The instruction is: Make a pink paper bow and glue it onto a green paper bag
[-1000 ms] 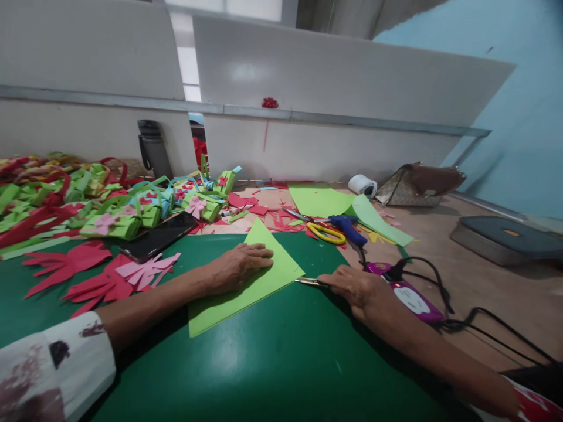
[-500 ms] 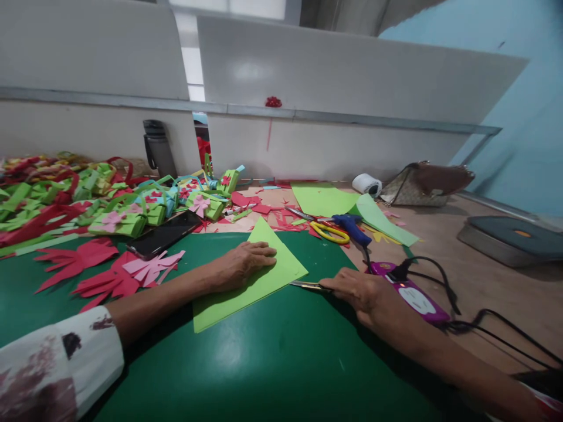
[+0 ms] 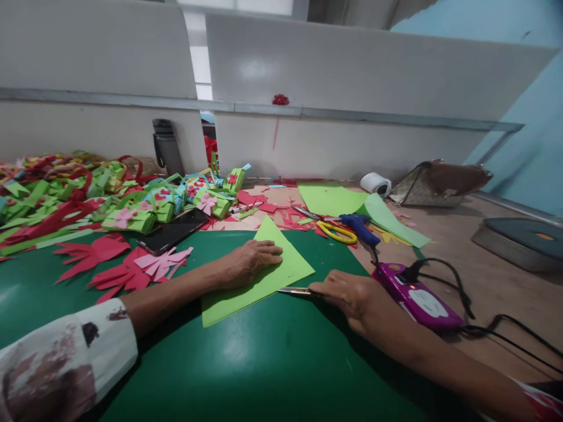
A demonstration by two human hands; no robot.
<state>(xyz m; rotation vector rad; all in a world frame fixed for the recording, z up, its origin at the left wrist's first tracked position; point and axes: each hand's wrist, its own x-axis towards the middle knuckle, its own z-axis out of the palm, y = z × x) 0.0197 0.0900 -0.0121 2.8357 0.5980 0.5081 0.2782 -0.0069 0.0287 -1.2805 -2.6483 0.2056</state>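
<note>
A light green sheet of paper (image 3: 264, 284), folded with a pointed top, lies on the green mat (image 3: 229, 369). My left hand (image 3: 251, 262) rests flat on it, fingers stretched out and pressing it down. In my right hand (image 3: 343, 293) is a knife with a thin metal blade (image 3: 292, 290); the fingers are closed round its handle, which is mostly hidden. The blade's tip meets the lower right edge of the paper. Beyond the paper lie yellow-handled scissors (image 3: 336, 232) and a blue glue gun (image 3: 360, 227).
To the left are red paper cutouts (image 3: 118, 275), a black phone (image 3: 173, 231) and a heap of small green paper bags (image 3: 127, 220). A purple power strip (image 3: 417, 299) with black cables sits near my right forearm. A bottle (image 3: 167, 146) and a handbag (image 3: 440, 184) stand at the back.
The knife's blade has moved left along the paper's lower edge, with my right hand following. My left hand stays flat on the paper. The whole view has shifted slightly.
</note>
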